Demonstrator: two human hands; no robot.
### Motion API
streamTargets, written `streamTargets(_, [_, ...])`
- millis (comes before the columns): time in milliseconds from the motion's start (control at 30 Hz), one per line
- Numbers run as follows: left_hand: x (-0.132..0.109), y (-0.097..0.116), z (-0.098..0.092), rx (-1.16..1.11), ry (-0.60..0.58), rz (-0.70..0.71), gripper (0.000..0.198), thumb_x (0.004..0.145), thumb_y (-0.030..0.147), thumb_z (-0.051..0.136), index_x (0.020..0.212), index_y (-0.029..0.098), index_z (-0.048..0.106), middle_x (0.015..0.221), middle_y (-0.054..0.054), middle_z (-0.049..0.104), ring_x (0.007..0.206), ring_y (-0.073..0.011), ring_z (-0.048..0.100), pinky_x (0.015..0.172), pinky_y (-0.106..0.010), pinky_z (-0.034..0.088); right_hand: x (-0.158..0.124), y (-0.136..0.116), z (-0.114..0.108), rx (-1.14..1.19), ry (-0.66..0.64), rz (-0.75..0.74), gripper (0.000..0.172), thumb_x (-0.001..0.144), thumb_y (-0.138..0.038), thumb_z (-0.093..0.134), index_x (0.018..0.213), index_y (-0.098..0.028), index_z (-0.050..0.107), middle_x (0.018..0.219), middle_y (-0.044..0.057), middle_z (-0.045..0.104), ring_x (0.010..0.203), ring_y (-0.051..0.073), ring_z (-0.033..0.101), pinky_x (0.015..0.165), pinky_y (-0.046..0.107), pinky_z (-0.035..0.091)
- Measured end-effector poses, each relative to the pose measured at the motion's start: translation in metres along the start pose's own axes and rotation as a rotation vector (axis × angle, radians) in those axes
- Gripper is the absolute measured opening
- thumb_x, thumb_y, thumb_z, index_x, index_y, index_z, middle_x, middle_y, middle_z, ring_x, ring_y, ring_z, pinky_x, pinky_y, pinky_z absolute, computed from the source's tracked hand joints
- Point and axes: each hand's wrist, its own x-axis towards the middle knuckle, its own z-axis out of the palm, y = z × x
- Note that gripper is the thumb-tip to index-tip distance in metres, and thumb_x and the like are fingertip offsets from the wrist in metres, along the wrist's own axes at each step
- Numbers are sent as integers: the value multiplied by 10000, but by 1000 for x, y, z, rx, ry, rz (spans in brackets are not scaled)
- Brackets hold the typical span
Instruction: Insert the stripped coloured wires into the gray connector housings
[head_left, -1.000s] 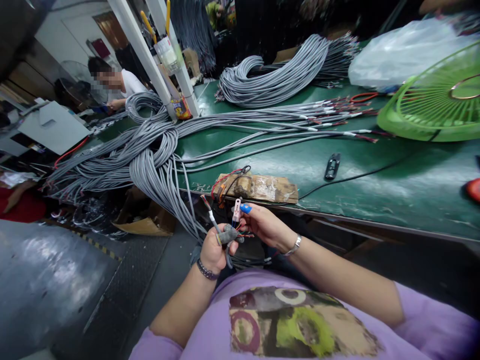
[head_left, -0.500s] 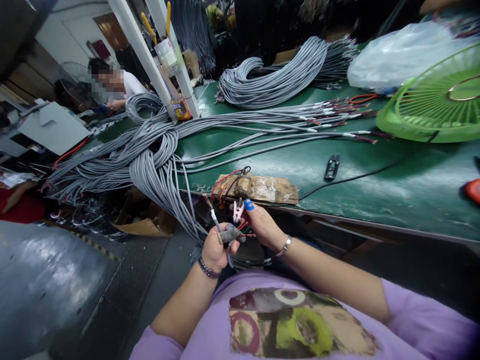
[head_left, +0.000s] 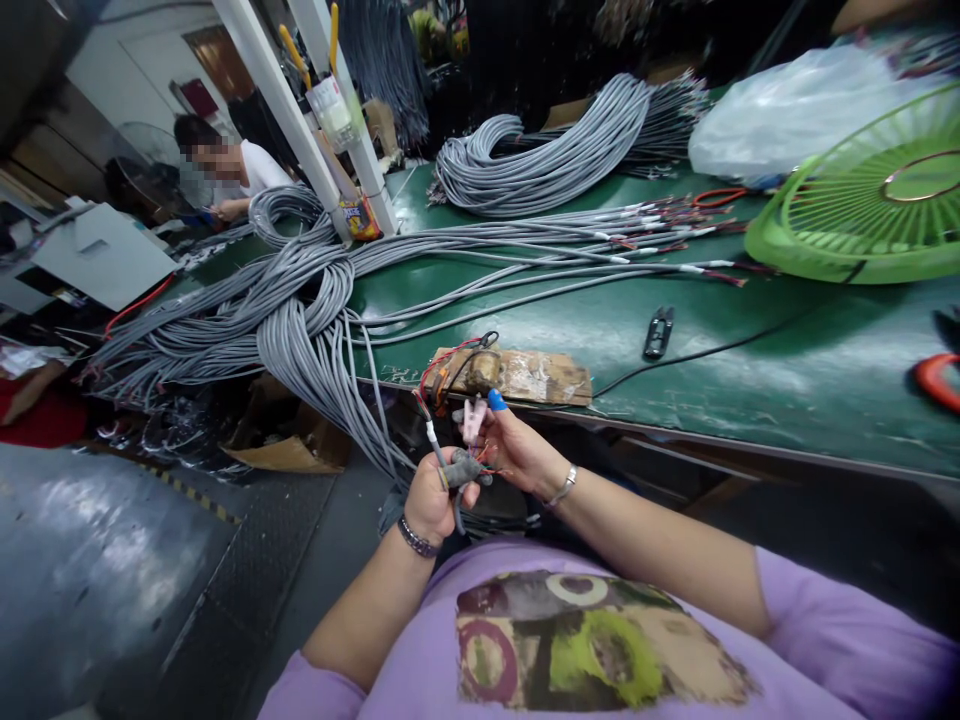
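Note:
My left hand (head_left: 429,498), with grey finger covers on, is closed around a grey cable (head_left: 437,452) near its stripped end. A white band sits on the cable below its thin bared wires, which point up. More thin red wires (head_left: 491,468) spread out to the right of the left fingertips. My right hand (head_left: 523,450) has a blue cover on the thumb and pinches a small pale pink clip (head_left: 474,418) just above those wires. The clip is blurred, so whether its jaws grip a wire cannot be made out.
Ahead on the green bench (head_left: 525,310) lies a wooden block (head_left: 544,377) with red and black leads. Thread snips (head_left: 659,333), a green fan (head_left: 862,190) and bundles of grey cable (head_left: 307,330) lie around. A co-worker (head_left: 255,165) sits at far left.
My right hand has shifted slightly left and down with the clip, its fingers now further around it. My left hand keeps its hold on the cable. The view has moved a little.

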Motion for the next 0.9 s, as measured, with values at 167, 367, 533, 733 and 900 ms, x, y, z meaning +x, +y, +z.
streamTargets(167, [-13, -2, 2, 90, 18, 59, 299, 538, 351, 760, 526, 141, 548, 374, 18, 503, 311, -63, 392, 355, -193, 203, -9, -8, -4, -36, -84, 92, 466, 821, -590, 473, 799, -148, 620, 718, 49, 620, 577, 118, 538, 533, 235, 456])
streamTargets(367, [-19, -1, 10, 89, 77, 152, 303, 590, 366, 730, 520, 151, 529, 364, 14, 505, 343, -71, 399, 393, -205, 250, -9, -7, -3, -130, -103, -49, 261, 755, -407, 664, 782, -149, 637, 659, 6, 589, 564, 94, 518, 548, 219, 455])
streamTargets(533, [-16, 0, 14, 66, 112, 156, 312, 611, 360, 725, 527, 155, 505, 380, 17, 508, 351, -71, 407, 392, -203, 262, -2, 1, -8, -156, -73, -115, 340, 770, -480, 620, 778, -142, 657, 661, 33, 614, 543, 107, 523, 515, 229, 458])
streamTargets(733, [-10, -5, 12, 45, 130, 125, 323, 594, 393, 736, 562, 149, 526, 417, 21, 523, 341, -59, 406, 376, -198, 252, 2, 1, -7, -42, -69, 4, 350, 805, -498, 575, 795, -159, 663, 750, 61, 668, 570, 119, 557, 516, 233, 469])
streamTargets(900, [-7, -7, 12, 47, 154, 101, 352, 563, 424, 748, 576, 146, 531, 418, 22, 518, 345, -60, 411, 375, -196, 260, 6, 1, -2, 16, -15, 14, 330, 794, -492, 596, 795, -169, 660, 688, 33, 660, 532, 109, 554, 513, 225, 463])
